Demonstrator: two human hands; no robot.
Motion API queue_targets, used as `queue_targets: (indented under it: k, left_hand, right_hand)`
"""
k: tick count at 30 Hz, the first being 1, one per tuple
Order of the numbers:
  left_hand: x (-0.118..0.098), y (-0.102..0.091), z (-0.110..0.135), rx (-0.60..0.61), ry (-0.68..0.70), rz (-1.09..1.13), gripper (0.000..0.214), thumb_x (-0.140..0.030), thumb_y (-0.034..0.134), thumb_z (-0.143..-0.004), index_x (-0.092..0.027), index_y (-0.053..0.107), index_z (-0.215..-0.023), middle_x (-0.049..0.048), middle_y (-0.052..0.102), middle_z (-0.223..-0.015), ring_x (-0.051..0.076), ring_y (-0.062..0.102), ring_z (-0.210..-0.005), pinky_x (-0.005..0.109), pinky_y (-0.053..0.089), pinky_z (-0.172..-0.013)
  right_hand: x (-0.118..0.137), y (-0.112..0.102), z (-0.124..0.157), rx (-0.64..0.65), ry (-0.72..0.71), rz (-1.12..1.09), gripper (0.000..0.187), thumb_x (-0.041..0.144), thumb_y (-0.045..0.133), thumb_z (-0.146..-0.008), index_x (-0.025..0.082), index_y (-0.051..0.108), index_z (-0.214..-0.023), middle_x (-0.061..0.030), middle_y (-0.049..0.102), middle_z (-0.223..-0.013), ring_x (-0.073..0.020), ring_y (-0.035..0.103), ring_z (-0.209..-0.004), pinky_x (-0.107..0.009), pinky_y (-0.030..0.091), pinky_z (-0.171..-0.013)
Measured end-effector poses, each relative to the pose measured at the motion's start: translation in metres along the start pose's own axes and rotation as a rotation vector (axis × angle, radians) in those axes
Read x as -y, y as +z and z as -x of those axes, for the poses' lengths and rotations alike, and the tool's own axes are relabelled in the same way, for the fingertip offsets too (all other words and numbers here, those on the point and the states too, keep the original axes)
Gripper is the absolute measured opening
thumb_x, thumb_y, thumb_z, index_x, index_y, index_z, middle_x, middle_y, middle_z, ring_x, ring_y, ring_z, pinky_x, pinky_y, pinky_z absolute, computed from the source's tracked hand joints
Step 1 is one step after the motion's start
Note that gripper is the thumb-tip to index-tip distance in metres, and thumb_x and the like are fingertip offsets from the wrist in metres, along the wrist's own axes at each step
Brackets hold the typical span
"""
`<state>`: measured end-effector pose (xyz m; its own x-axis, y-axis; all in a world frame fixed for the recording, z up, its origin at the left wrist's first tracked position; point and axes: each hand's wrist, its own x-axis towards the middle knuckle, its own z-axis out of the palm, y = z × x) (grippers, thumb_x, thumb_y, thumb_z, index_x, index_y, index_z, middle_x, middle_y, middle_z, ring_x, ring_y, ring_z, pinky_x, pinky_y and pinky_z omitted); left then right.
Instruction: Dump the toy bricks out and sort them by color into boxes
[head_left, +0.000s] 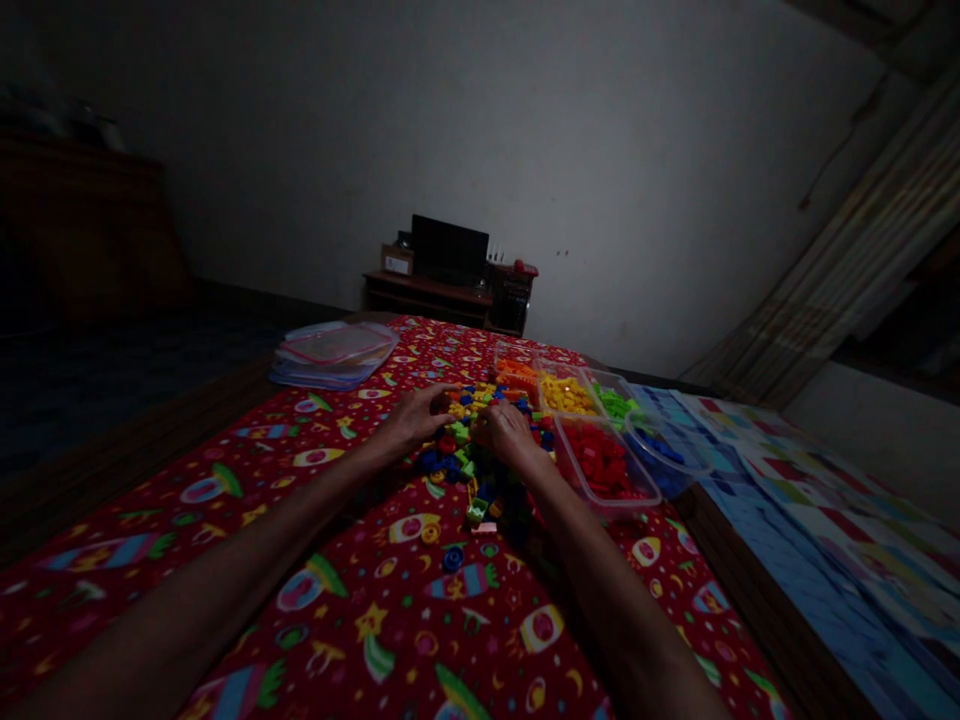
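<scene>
A heap of small toy bricks in mixed colours lies on a red patterned cloth. My left hand rests on the heap's far left side, fingers curled down into the bricks. My right hand lies palm down on the heap's right side, fingers bent among the bricks. What either hand grips is hidden in the dim light. Right of my hands stand clear tubs holding sorted red bricks, yellow bricks, orange bricks, green bricks and blue bricks.
A stack of clear lids lies at the far left of the cloth. A blue patterned mat covers the surface to the right. A low cabinet with a dark screen stands against the back wall. The room is dim.
</scene>
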<state>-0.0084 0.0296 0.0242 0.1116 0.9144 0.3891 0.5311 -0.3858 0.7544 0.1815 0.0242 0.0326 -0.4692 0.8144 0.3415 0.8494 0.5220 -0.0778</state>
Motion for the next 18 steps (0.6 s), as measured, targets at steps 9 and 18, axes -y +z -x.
queue_targets:
  k: [9,18]
  left_hand:
    - [-0.002,0.002,0.002,0.022,-0.025,-0.044,0.052,-0.041,0.066,-0.069,-0.019,0.063,-0.117,0.0063,0.072,-0.094,0.024,0.068,-0.079,0.031,0.054,-0.064]
    - [-0.01,0.001,0.004,0.081,-0.055,0.193,0.055,-0.051,0.064,-0.067,-0.016,0.063,-0.109,0.0021,0.068,-0.073,0.019,0.063,-0.063,0.026,0.046,-0.051]
  right_hand:
    - [-0.01,0.001,-0.001,-0.057,-0.013,-0.159,0.016,0.018,0.054,-0.085,0.012,0.064,-0.096,-0.0102,0.064,-0.092,-0.018,0.054,-0.082,-0.026,0.037,-0.069]
    - [0.003,-0.02,-0.006,0.004,-0.106,-0.562,0.039,0.016,0.055,-0.084,0.014,0.058,-0.123,0.0017,0.06,-0.071,-0.0119,0.052,-0.062,-0.022,0.038,-0.064]
